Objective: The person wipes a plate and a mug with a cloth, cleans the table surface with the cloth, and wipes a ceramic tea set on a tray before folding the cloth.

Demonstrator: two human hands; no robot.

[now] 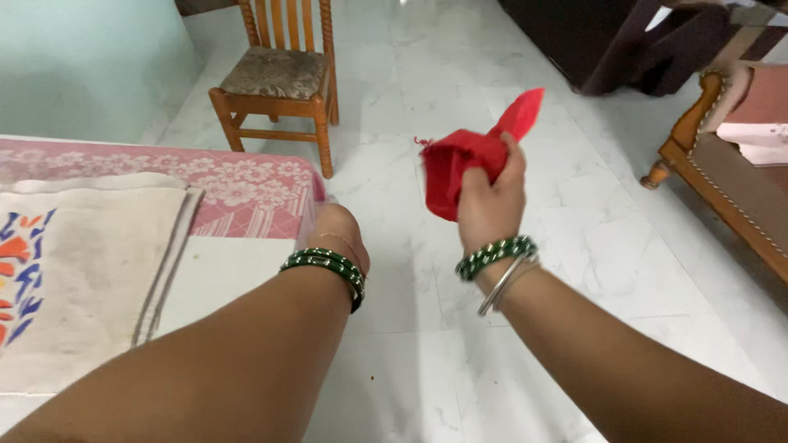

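White marble floor [509,328] takes up most of the view, with a bed [246,193] on the left under a pink floral sheet, a beige cloth [90,271] with orange and blue print laid over it. Wooden chair [279,82] sits further back, a carved sofa [722,172] off to the right. Right hand [491,205] is up over the floor, fingers clenched around a bunched red cloth [464,160], one corner poking up. Left hand [338,238] is down at the bed's corner, looks curled on the edge of a clear plastic cover, though I can't tell if it's really gripping. Looks like mid-handling; the cloth would need both hands to open out.
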